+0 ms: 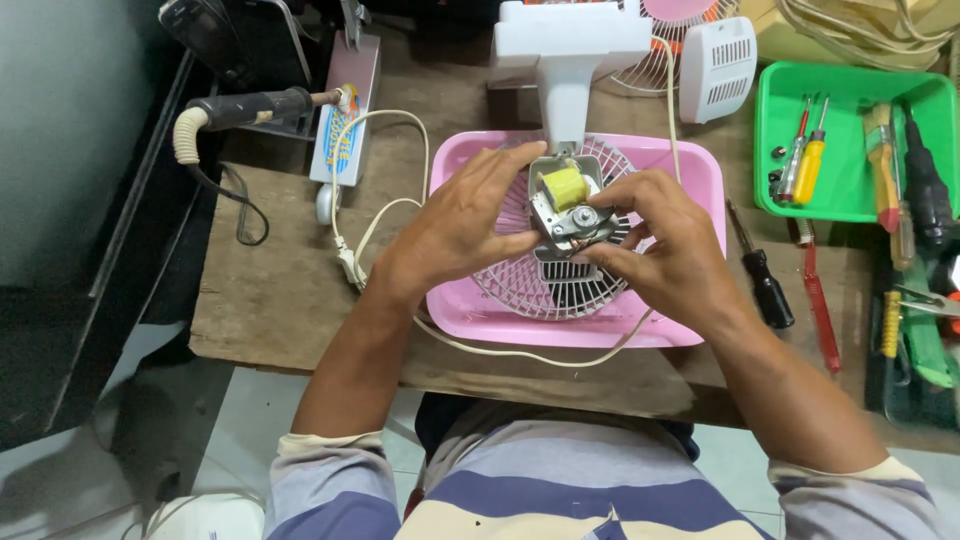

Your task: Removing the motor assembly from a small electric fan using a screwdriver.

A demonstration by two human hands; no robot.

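Observation:
My left hand (462,225) and my right hand (660,245) both grip a small fan motor (570,205), a grey metal frame with a yellow-wrapped coil on top. The motor sits on the back of a white round fan grille (520,280) that lies in a pink plastic tray (690,165). The fan's white neck and base (568,60) stretch away from me. A cream power cord (385,215) loops from the fan across the wood and under the tray.
On a wooden bench (290,290): a green tray (850,130) with screwdrivers and a brush at right, a black-handled screwdriver (765,280) and a red one (820,310) beside it, a soldering iron (255,107) at back left, another white fan part (715,65).

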